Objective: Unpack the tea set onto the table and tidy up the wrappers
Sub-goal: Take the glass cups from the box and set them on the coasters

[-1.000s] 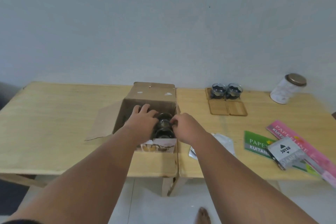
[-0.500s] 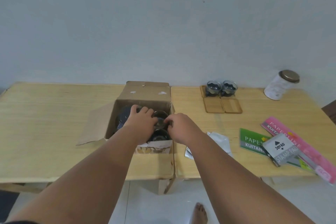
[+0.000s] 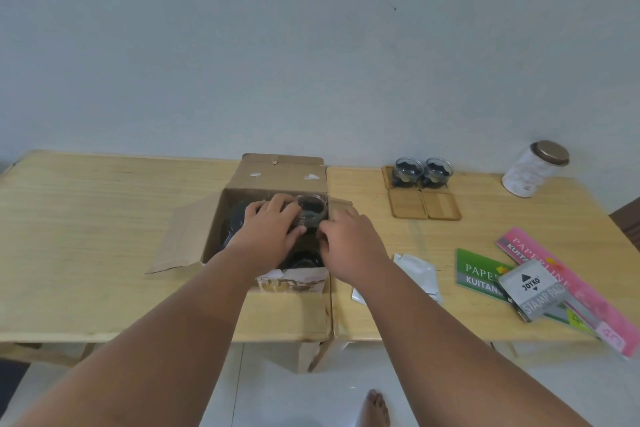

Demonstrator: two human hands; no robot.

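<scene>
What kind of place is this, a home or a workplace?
Probably a room in a home: two wooden tables against a plain wall, a bare foot on the tiled floor, and loose clutter such as a lidded jar and a stamp pad.

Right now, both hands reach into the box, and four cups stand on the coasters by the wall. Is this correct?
Not four: only two cups stand on the coasters, on the far pair; the near pair is bare. The head view shows it. The left hand and the right hand do reach into the box.
</scene>
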